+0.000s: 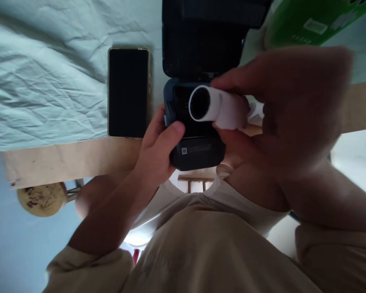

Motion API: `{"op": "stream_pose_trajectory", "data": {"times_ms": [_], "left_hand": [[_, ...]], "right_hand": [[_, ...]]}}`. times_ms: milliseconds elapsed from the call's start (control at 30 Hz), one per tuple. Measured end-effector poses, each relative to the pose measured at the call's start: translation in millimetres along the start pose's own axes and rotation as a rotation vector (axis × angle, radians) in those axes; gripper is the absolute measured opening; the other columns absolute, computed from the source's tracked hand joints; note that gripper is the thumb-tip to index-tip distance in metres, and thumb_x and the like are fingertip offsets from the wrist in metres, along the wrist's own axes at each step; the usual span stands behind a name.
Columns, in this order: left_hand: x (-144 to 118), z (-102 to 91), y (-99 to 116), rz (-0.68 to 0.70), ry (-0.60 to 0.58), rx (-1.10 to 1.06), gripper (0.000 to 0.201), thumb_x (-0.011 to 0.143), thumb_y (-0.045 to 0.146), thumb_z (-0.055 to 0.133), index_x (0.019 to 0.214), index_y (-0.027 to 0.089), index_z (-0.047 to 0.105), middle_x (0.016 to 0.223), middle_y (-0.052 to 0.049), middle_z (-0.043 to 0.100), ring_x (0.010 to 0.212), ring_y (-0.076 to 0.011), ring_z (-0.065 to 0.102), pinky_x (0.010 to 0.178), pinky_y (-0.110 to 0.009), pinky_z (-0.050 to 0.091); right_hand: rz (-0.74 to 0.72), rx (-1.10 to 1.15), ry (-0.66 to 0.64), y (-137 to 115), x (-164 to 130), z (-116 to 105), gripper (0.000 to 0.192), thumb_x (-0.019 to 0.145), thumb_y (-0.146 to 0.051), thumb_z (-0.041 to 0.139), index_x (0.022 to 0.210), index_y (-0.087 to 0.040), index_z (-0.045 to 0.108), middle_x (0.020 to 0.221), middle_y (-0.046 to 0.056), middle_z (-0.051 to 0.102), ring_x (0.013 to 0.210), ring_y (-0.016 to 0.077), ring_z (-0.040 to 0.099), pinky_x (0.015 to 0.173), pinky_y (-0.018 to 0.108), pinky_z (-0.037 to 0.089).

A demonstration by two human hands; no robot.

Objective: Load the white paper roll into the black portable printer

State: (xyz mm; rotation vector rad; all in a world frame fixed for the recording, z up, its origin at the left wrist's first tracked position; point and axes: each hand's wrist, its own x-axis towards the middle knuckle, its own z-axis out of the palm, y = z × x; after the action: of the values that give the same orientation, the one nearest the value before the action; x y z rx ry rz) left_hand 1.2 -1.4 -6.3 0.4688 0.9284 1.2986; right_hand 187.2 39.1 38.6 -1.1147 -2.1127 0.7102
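My left hand (158, 150) grips the left side of a small dark device (198, 154), thumb resting on its front edge. The device's lid (201, 40) stands open toward the back. My right hand (293, 110), blurred, holds a white paper roll (216, 106) with a dark hollow core. The roll lies sideways just over the device's open compartment. Whether it touches the compartment I cannot tell.
A black phone (128, 92) lies face up just left of the device, on a wrinkled pale cloth (49, 73) covering a wooden table (64, 160). A green box (311, 20) sits at the back right. A round stool (42, 198) stands below the table edge at left.
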Motion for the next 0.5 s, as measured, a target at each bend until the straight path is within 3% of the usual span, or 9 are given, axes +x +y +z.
{"op": "stream_pose_trajectory", "data": {"times_ms": [100,167,300,400,500], "left_hand": [[-2,3.1,4,-0.037,0.021,0.033,0.043,0.082,0.024,0.081,0.121,0.016,0.063,0.101,-0.004,0.078,0.140,-0.0330,0.067,0.114,-0.053,0.061],[-4,5.6,6,-0.037,0.017,0.036,0.039,0.084,0.021,0.077,0.120,0.016,0.062,0.096,-0.003,0.078,0.136,-0.0320,0.070,0.112,-0.053,0.063],[-4,8.6,6,-0.022,0.009,0.012,0.032,0.087,0.020,0.074,0.116,0.016,0.064,0.088,-0.002,0.076,0.135,-0.0315,0.070,0.111,-0.054,0.063],[-3,7.5,4,-0.041,0.019,0.004,0.031,0.086,0.021,0.075,0.114,0.015,0.065,0.090,-0.002,0.075,0.138,-0.0331,0.068,0.111,-0.056,0.062],[-3,3.9,3,-0.023,0.001,-0.011,0.043,0.082,0.031,0.083,0.116,0.014,0.065,0.090,-0.002,0.073,0.139,-0.0351,0.067,0.111,-0.055,0.062]], "right_hand": [[-0.210,-0.203,0.075,-2,7,1,0.028,0.087,-0.010,0.069,0.109,-0.026,0.065,0.113,-0.009,0.077,0.102,0.0110,0.076,0.088,0.024,0.062],[-0.271,-0.241,0.063,0,6,1,0.026,0.089,-0.007,0.067,0.108,-0.025,0.064,0.117,-0.009,0.077,0.107,0.0094,0.076,0.090,0.022,0.062],[-0.295,-0.232,0.084,11,6,3,0.007,0.097,-0.020,0.062,0.102,-0.023,0.065,0.120,-0.001,0.073,0.111,0.0131,0.072,0.093,0.029,0.060],[-0.367,-0.320,0.147,17,6,5,0.007,0.098,-0.026,0.061,0.102,-0.025,0.067,0.107,0.003,0.067,0.100,0.0142,0.067,0.088,0.033,0.056],[-0.439,-0.324,0.198,14,2,7,0.007,0.096,-0.028,0.065,0.103,-0.027,0.066,0.095,0.001,0.065,0.085,0.0112,0.061,0.077,0.029,0.050]]}}
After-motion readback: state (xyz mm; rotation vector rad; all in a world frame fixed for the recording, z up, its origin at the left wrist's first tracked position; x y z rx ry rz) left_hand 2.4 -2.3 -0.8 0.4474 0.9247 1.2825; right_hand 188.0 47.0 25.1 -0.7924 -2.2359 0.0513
